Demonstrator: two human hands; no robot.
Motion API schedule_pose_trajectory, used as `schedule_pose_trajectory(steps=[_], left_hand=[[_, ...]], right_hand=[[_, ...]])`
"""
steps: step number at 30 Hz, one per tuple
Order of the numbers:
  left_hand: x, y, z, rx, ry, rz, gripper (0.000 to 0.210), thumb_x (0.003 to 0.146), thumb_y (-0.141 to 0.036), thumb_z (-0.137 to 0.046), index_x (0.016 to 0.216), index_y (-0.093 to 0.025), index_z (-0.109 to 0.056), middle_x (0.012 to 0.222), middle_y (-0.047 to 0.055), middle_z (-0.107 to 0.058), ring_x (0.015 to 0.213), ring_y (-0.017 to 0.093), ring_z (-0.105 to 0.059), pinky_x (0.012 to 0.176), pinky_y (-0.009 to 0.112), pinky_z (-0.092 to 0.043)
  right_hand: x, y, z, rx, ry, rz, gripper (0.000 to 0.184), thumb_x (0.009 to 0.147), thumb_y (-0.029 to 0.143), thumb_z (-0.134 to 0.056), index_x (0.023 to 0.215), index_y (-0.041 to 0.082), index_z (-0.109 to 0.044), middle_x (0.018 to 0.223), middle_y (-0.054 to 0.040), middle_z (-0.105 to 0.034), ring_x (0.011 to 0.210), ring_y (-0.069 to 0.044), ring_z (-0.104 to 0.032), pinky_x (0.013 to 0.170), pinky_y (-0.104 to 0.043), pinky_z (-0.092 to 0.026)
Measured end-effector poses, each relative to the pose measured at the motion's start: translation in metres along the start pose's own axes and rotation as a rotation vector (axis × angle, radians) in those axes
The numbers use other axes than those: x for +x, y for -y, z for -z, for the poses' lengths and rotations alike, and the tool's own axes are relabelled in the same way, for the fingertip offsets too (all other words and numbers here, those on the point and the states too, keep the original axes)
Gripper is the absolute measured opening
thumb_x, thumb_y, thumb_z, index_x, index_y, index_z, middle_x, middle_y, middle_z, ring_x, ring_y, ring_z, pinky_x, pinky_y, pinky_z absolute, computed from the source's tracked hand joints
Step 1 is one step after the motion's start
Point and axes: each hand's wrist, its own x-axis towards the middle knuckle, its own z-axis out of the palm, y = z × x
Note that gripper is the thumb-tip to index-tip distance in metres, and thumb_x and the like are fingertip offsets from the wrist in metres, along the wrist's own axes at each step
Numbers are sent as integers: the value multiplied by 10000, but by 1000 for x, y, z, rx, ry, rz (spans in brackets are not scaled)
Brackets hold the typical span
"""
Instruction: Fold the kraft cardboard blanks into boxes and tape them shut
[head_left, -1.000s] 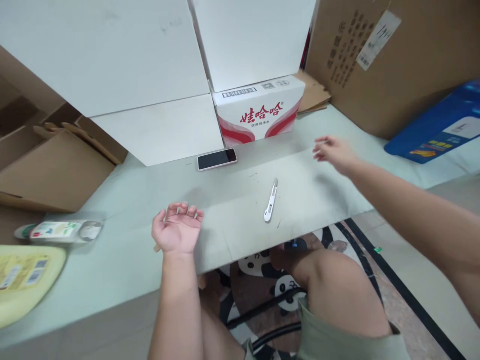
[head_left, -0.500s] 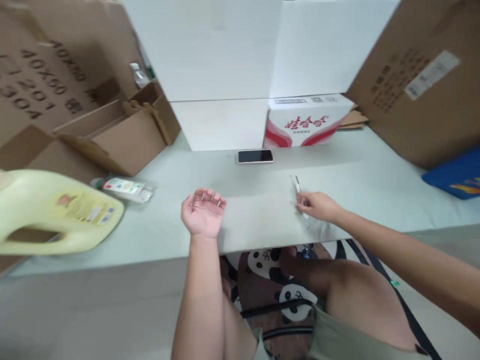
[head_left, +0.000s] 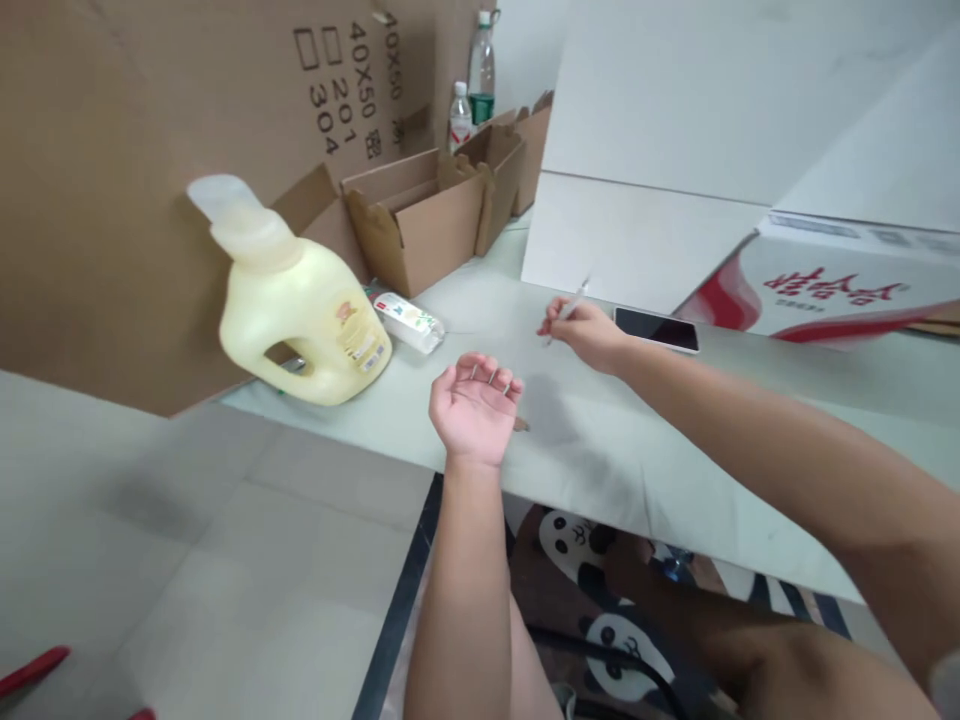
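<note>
My left hand (head_left: 476,410) is palm up near the table's front edge, its fingers apart and a little curled, with nothing in it. A small brown piece (head_left: 521,424) shows on the table beside its wrist, partly hidden. My right hand (head_left: 581,332) is closed around a slim white pen-like stick (head_left: 575,300), whose upper end points up and away; it is too blurred to tell its exact kind. Just right of that hand a phone (head_left: 656,329) lies flat with its dark screen up.
At the left stand a large pale-yellow jug (head_left: 315,300), a clear packaged bottle (head_left: 409,322) lying down, and open cardboard boxes (head_left: 442,225). White panels (head_left: 645,235) and a red-and-white carton (head_left: 840,285) line the back of the table (head_left: 720,480). Two bottles (head_left: 481,70) stand behind the boxes.
The view has turned to the left. My right hand has moved left past the phone, lifting the white stick with it. My left hand stays open, palm up.
</note>
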Motion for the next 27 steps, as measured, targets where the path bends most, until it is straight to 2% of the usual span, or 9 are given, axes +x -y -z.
schedule_pose_trajectory(steps=[3,5,8,11,14,16,18,22,27], left_hand=[[0,-7,0,-18,-22,-8,227,855,-369,-522,768,-204,-650,726,8,-566,613,121,-548,657,294,-503],[-1,-10,0,-22,-30,-19,226,853,-360,-516,762,-197,-643,724,11,-555,615,122,-542,659,291,-492],[-1,-14,3,10,-36,-42,214,845,-368,-523,768,-200,-630,735,15,-547,632,128,-536,672,297,-476],[0,-20,8,73,-30,-61,220,837,-408,-528,777,-214,-612,740,19,-539,647,144,-525,706,330,-469],[0,-26,13,101,-39,-71,240,836,-439,-519,772,-224,-601,742,20,-530,650,153,-508,723,349,-459],[-1,-29,15,101,-37,-78,245,838,-448,-518,776,-227,-606,742,21,-530,653,156,-504,720,347,-453],[-3,-30,15,102,-27,-82,252,839,-456,-521,782,-228,-611,739,22,-533,653,157,-505,718,345,-454],[-6,-27,14,105,-23,-83,267,846,-466,-504,786,-228,-611,745,20,-536,648,153,-504,708,337,-463],[-6,-23,11,106,-33,-192,214,817,-413,-532,766,-218,-606,713,8,-512,619,137,-484,645,300,-447]], right_hand=[[56,25,-62,26,42,41,171,741,241,-606,713,232,-438,568,62,-402,541,-109,-442,538,-248,-388],[85,45,-101,7,47,64,106,819,276,-597,868,229,-517,570,69,-402,498,-107,-409,490,-236,-378],[115,76,-144,-69,83,89,407,867,205,-548,1262,240,-456,692,56,-515,552,-113,-525,547,-234,-486],[131,97,-159,-378,75,115,538,856,99,-480,1370,234,-403,825,22,-564,680,-136,-636,711,-322,-584],[135,100,-148,-675,21,188,354,831,91,-524,1168,195,-548,872,-18,-568,921,-237,-679,928,-499,-557],[132,93,-133,-752,-30,233,222,815,107,-577,1026,177,-566,904,-44,-578,1092,-303,-638,1051,-580,-466],[123,86,-114,-808,-89,262,164,828,125,-582,983,170,-552,933,-61,-587,1174,-337,-602,1088,-621,-410],[89,82,-70,-913,-191,265,128,866,156,-553,990,187,-554,959,-82,-636,1145,-330,-617,1063,-593,-435],[9,82,5,-994,-290,222,172,857,176,-552,1010,197,-629,936,-81,-703,991,-264,-670,966,-464,-510]])
